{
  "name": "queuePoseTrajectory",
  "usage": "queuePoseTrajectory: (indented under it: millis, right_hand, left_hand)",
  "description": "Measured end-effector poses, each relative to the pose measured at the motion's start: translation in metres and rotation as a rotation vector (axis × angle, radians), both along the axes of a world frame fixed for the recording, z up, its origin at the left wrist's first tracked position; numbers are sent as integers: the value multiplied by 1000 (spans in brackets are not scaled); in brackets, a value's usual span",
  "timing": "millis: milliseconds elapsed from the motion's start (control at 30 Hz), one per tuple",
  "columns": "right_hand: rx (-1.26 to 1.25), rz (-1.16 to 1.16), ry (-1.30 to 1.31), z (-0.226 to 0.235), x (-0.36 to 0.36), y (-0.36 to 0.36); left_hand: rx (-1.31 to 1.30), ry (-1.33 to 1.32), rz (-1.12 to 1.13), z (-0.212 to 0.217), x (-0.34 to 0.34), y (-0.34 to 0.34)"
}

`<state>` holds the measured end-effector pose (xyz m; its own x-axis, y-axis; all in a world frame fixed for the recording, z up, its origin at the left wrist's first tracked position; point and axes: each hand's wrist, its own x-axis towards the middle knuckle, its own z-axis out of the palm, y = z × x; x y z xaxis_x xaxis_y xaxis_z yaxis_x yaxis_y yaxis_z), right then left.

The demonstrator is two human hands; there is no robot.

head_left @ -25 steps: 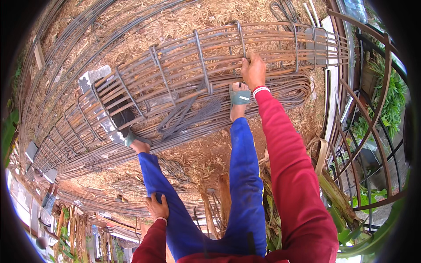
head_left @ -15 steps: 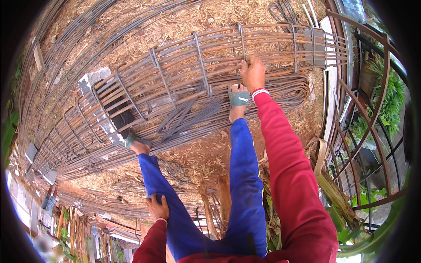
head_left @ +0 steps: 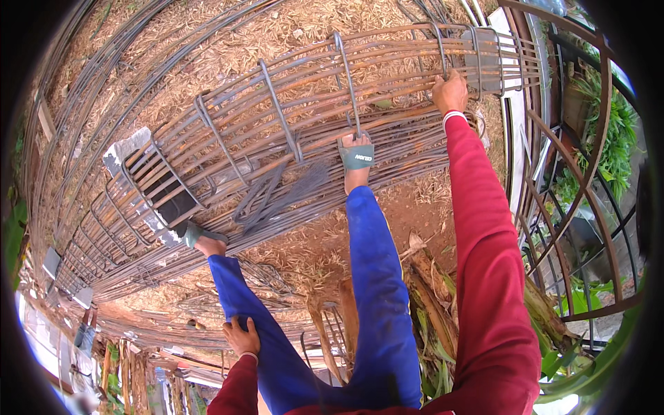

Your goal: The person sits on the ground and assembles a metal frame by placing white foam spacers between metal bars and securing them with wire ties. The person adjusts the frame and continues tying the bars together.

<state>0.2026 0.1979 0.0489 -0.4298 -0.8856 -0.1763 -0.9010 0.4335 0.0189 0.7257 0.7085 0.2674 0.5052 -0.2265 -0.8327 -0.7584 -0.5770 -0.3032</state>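
Note:
A long rebar cage [head_left: 311, 93] of rusty lengthwise bars stretches across the view, ringed by darker square stirrups [head_left: 348, 76]. My right hand [head_left: 451, 93] is out at the cage's right part, fingers curled at the lower end of a stirrup [head_left: 438, 43], beside the near bars. My left hand [head_left: 242, 337] rests on my left trouser leg near the knee, fingers spread and holding nothing. My right foot in a green sandal [head_left: 357, 155] is at the cage's near edge; my left sandal [head_left: 194, 235] is by a concrete block.
A pale concrete block [head_left: 128, 149] props the cage at left, and a grey block [head_left: 482, 62] is under its right end. Bundled bars [head_left: 408, 149] and loose dark rods [head_left: 277, 197] lie alongside. A curved metal grille [head_left: 588, 180] borders the right. Dry leaves [head_left: 207, 62] cover the ground.
My right hand has moved right along the cage, from one stirrup to another. The view has shifted, so the cage appears further left. My left hand stays on my leg.

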Motion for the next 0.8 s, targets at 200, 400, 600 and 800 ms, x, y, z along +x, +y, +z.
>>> queuePoseTrajectory:
  millis: [200,400,600,800]
  right_hand:
    - [21,128,-136,-21,-16,4]
    - [-163,322,-232,-3,12,20]
    - [-103,262,-297,-1,50,26]
    - [-121,276,-312,-1,57,31]
  left_hand:
    - [14,-18,-9,0,-9,-8]
    - [20,-24,-23,-1,-8,-11]
    - [15,-26,-72,-1,-7,-8]
    - [30,-11,-27,-1,-7,-9]
